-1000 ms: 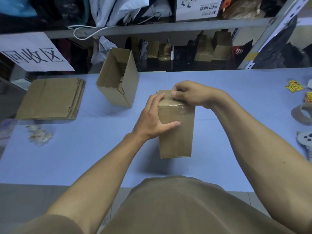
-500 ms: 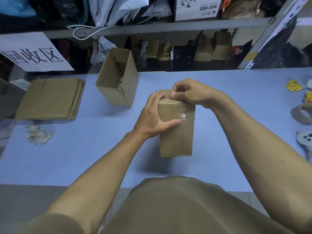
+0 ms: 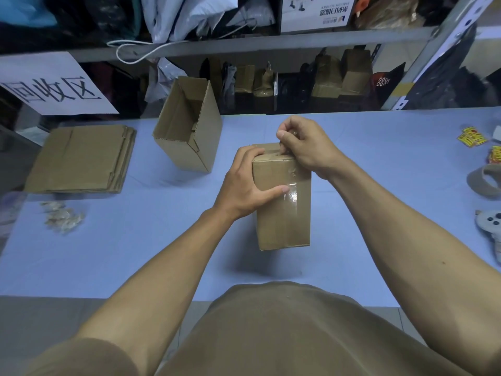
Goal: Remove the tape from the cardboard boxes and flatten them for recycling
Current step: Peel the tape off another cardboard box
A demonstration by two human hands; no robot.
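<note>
Item: 1 upright brown cardboard box (image 3: 282,202), sealed with clear glossy tape (image 3: 291,195), centre of frame on the pale blue desk (image 3: 135,253). Our left hand (image 3: 245,185) grips its side; our right hand (image 3: 303,147) pinches tape at the top edge. Risks, as we judge: the thin tape tearing short, or the box tipping if our bracing grip slackens.

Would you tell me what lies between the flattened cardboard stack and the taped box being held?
The open empty box stands between them, seen in the head view.
</note>
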